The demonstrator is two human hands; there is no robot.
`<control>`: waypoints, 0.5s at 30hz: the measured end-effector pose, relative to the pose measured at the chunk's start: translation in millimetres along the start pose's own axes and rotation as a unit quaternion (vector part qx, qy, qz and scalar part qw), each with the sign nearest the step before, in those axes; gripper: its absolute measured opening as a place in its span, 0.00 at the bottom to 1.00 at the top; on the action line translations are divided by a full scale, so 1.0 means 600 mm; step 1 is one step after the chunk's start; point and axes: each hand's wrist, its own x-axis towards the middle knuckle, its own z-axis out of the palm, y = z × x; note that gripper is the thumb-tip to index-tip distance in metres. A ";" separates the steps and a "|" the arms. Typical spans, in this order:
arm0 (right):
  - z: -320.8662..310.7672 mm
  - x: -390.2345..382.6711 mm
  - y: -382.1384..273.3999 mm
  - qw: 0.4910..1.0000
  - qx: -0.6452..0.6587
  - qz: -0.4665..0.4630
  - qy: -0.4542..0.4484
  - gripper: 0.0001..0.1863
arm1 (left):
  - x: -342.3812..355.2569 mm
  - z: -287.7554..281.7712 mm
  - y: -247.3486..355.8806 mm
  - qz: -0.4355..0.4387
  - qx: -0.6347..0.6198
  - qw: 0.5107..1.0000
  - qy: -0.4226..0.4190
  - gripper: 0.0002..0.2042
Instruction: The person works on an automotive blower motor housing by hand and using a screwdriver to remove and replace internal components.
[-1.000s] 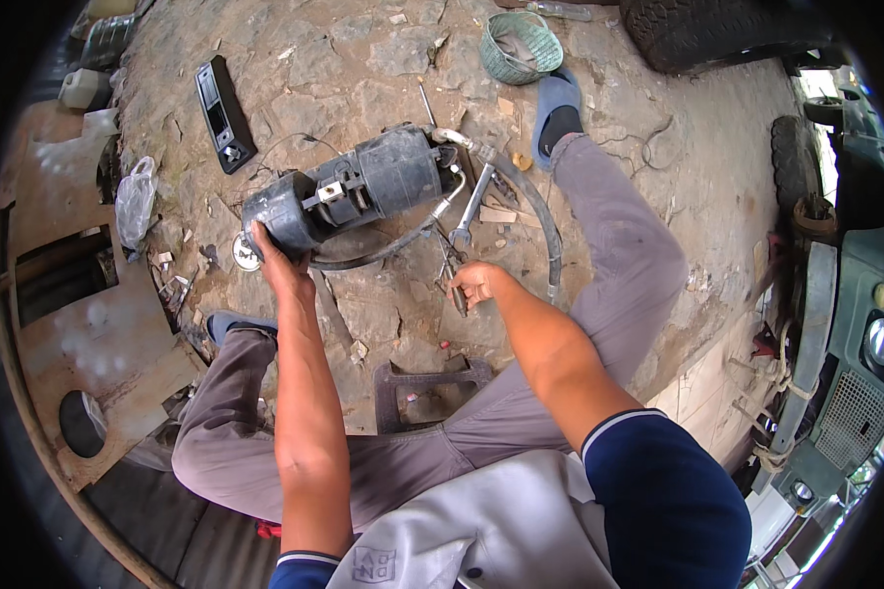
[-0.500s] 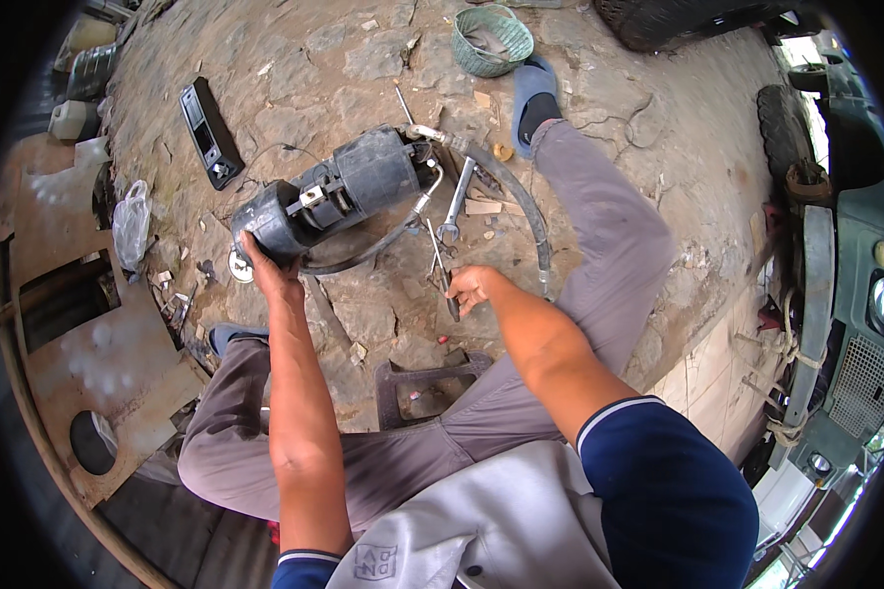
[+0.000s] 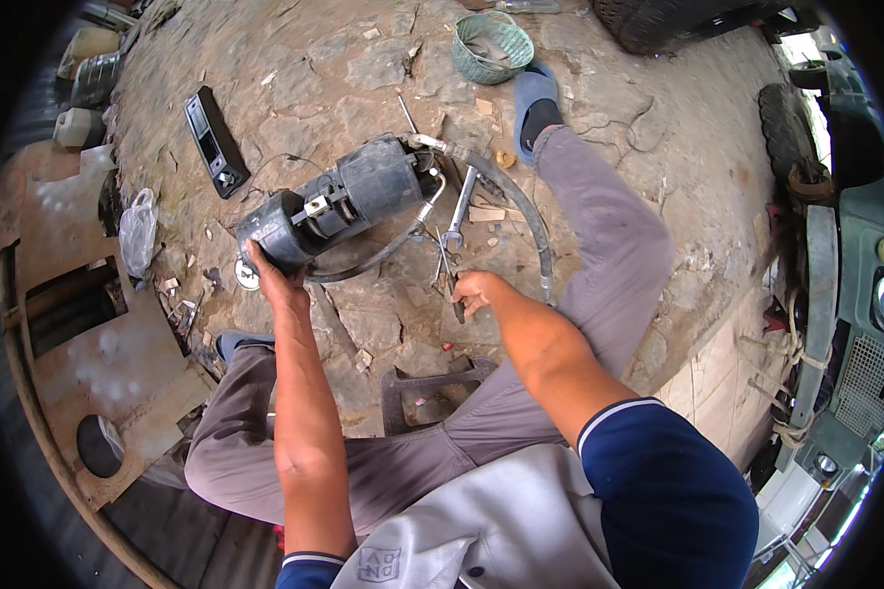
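Holding something grey (image 3: pixel 488 46), a basket (image 3: pixel 479 68) stands beyond left hand (image 3: pixel 278 283) clasping cylinder (image 3: pixel 271 230), right hand (image 3: pixel 473 289) gripping tool (image 3: pixel 459 311).

Black cylindrical unit (image 3: pixel 378 184), dark grey hose (image 3: pixel 530 218), silver wrench (image 3: pixel 462 203), pale green basket (image 3: pixel 483 72), blue slipper (image 3: pixel 534 86), grey trousers (image 3: pixel 604 221), navy sleeve (image 3: pixel 668 481) edged with a white stripe.

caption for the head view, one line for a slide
Left hand on a black cylindrical unit, right hand holding a dark-handled tool near a wrench.
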 end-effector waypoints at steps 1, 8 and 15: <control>0.002 -0.002 -0.007 0.999 -0.045 0.011 0.024 0.27 | 0.001 -0.001 0.000 -0.001 0.000 1.000 0.000 0.47; -0.021 -0.008 -0.086 0.906 -0.318 -0.025 0.277 0.19 | 0.007 0.000 -0.008 -0.001 -0.008 1.000 0.013 0.46; -0.032 -0.035 -0.093 0.888 -0.284 -0.004 0.361 0.20 | 0.004 -0.005 -0.007 0.004 0.006 0.999 0.036 0.47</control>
